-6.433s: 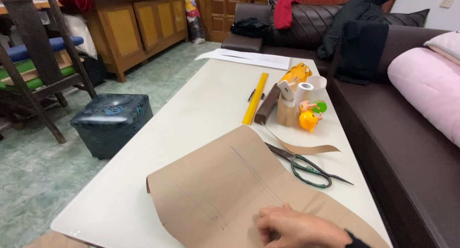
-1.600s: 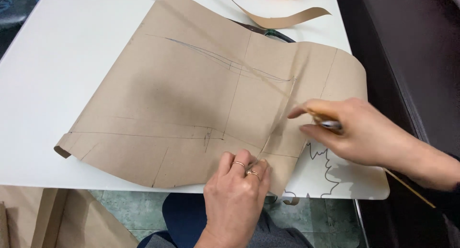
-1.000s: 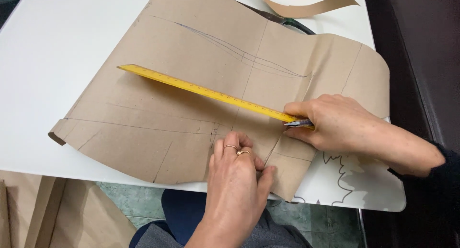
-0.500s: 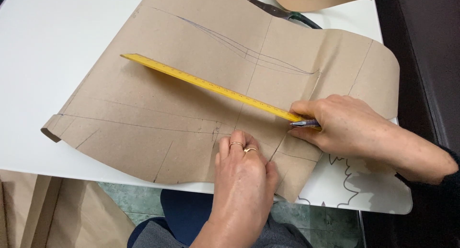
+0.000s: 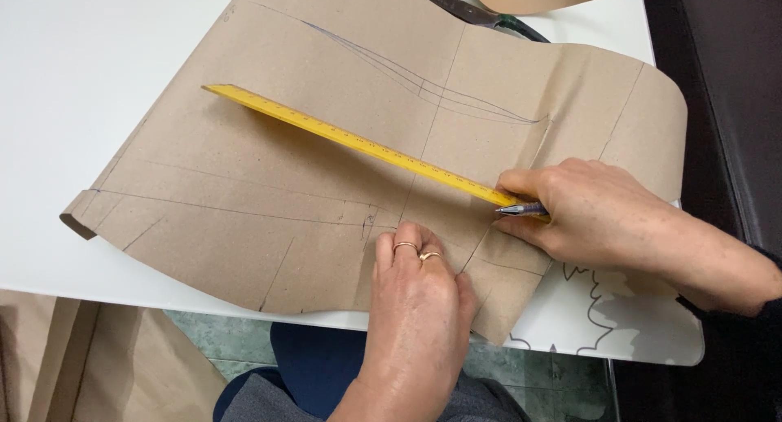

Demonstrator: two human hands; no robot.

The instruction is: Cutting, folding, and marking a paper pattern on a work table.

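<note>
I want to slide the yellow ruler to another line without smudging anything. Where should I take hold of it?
Probably at the free far end of the yellow ruler, coming from above and pinching its two long edges. It lies flat and slanted on the brown paper, and that end is bare. Its near end is under the right hand, which also holds the pen. The left hand presses the paper.

1. One head-worn camera looks steeply down from close above onto the white surface (image 5: 81, 55).
2. It faces forward over the lap, with the near edge of the surface low in frame.
3. No second view.
</note>
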